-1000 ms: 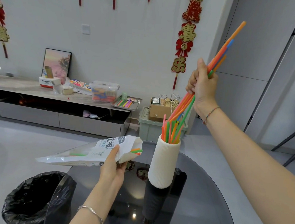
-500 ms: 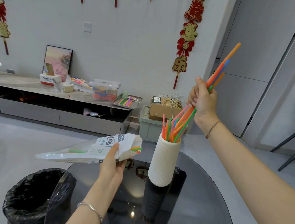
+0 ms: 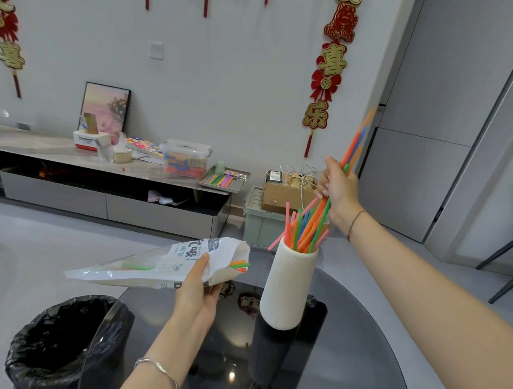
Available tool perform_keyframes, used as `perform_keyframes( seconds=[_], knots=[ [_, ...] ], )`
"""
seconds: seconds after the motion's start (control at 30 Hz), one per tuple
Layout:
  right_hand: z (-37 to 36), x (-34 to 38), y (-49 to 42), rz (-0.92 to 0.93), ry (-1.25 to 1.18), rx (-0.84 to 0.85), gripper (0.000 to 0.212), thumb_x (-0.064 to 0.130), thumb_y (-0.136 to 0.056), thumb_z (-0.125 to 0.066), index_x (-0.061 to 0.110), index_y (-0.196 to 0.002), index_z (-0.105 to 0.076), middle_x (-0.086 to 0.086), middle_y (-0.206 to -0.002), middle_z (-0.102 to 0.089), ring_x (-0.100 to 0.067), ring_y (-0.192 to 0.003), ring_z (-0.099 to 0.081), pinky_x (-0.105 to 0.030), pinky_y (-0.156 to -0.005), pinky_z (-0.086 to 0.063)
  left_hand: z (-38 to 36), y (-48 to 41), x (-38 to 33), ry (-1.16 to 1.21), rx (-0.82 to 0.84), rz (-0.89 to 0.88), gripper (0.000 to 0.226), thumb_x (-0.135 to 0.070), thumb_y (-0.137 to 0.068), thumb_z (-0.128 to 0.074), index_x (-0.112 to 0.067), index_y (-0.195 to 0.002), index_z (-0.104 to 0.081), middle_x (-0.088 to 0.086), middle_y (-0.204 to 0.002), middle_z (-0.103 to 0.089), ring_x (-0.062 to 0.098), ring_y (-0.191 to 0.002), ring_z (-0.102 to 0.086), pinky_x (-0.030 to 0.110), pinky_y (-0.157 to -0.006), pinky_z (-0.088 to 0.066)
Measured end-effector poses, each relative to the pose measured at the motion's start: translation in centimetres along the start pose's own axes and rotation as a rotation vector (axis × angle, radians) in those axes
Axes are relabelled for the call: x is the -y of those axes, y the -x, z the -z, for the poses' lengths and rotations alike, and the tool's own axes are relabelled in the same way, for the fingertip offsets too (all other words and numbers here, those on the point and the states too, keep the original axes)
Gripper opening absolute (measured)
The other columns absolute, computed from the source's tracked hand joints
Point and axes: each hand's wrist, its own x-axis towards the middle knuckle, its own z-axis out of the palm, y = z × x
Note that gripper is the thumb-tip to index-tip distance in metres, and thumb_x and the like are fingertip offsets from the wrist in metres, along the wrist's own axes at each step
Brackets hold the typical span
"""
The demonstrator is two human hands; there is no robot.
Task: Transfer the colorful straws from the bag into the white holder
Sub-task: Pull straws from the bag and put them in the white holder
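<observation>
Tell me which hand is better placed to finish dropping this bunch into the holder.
The right hand: it grips the straws, whose lower ends are inside the holder. The left hand is busy with the bag.

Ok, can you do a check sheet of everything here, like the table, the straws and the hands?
Surface: dark glass round table, shiny.
Job's things: white holder upright on the table, many straws inside; bag with a few straws left.
Clutter: tray of straws, plastic box on the far shelf.
Hands: left hand holds the bag; right hand grips a bunch of straws with their bottom ends in the holder.
Cables: white wires on the cardboard box.
Surroundings: black bin, red wall decorations.
</observation>
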Motion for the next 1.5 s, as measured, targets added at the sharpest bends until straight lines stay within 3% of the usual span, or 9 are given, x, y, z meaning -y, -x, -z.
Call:
perform_keyframes(
  seconds=[0.17,0.43,0.87,1.1,1.27,1.4,1.5],
  knots=[
    [0.5,3.1,-0.5,0.093,-0.126,-0.081,0.049,0.023,-0.087,-0.056,0.022,-0.044,-0.033,0.009,-0.031,-0.029,-0.006,-0.027,-0.025,-0.015,-0.033,-0.024,-0.1,-0.1,0.1,-0.002,0.006,-0.006,0.045,-0.008,-0.088,-0.059,-0.016,-0.128,-0.041,0.009,-0.122,-0.056,0.025,-0.109,-0.057,0.038,-0.094,-0.048],
    [0.6,5.2,-0.9,0.135,-0.058,-0.088,0.049,0.023,-0.088,-0.055,0.022,-0.044,-0.033,0.009,-0.032,-0.029,-0.006,-0.029,-0.024,-0.015,-0.033,-0.023,-0.5,0.1,0.8,-0.001,-0.001,0.019,0.056,-0.008,-0.088,-0.060,-0.014,-0.138,-0.037,0.010,-0.130,-0.056,0.023,-0.108,-0.058,0.030,-0.073,-0.052],
    [-1.6,0.3,-0.4,0.048,0.127,0.043,0.043,0.032,-0.094,-0.050,0.020,-0.054,-0.037,0.009,-0.032,-0.034,-0.003,-0.029,-0.030,-0.015,-0.033,-0.028,0.0,-0.1,0.5,0.008,0.004,0.007,0.057,-0.007,-0.087,-0.060,-0.017,-0.137,-0.036,0.008,-0.123,-0.056,0.024,-0.107,-0.058,0.032,-0.071,-0.053],
    [0.3,-2.4,0.9,0.100,0.368,0.115,0.036,0.033,-0.091,-0.055,0.017,-0.060,-0.048,0.001,-0.048,-0.050,-0.013,-0.045,-0.053,-0.026,-0.054,-0.050,-0.1,-0.2,0.3,0.007,0.014,0.014,0.052,-0.008,-0.087,-0.060,-0.014,-0.134,-0.039,0.010,-0.123,-0.058,0.025,-0.108,-0.058,0.032,-0.075,-0.052],
    [0.6,-1.1,0.8,0.189,0.420,0.148,0.018,0.023,-0.091,-0.059,0.020,-0.075,-0.050,0.005,-0.049,-0.060,-0.009,-0.045,-0.060,-0.023,-0.054,-0.055,-0.3,-0.1,0.5,0.013,0.010,0.009,0.056,-0.007,-0.087,-0.059,-0.015,-0.138,-0.036,0.009,-0.124,-0.057,0.023,-0.107,-0.058,0.031,-0.075,-0.052],
    [0.9,-1.4,1.2,0.237,0.484,0.156,0.004,0.016,-0.094,-0.053,0.017,-0.091,-0.051,-0.002,-0.071,-0.067,-0.013,-0.065,-0.067,-0.025,-0.067,-0.056,-0.3,0.0,0.7,0.008,0.015,0.002,0.059,-0.006,-0.087,-0.060,-0.016,-0.139,-0.034,0.007,-0.119,-0.056,0.021,-0.099,-0.060,0.033,-0.078,-0.051],
    [1.5,-1.4,1.3,0.342,0.641,0.160,0.023,0.013,-0.096,-0.046,0.018,-0.117,-0.051,-0.004,-0.102,-0.068,-0.015,-0.095,-0.063,-0.025,-0.086,-0.047,-0.2,0.1,0.7,0.008,0.010,0.009,0.058,-0.007,-0.087,-0.060,-0.016,-0.138,-0.035,0.007,-0.118,-0.057,0.022,-0.101,-0.060,0.032,-0.076,-0.052]
  ],
)
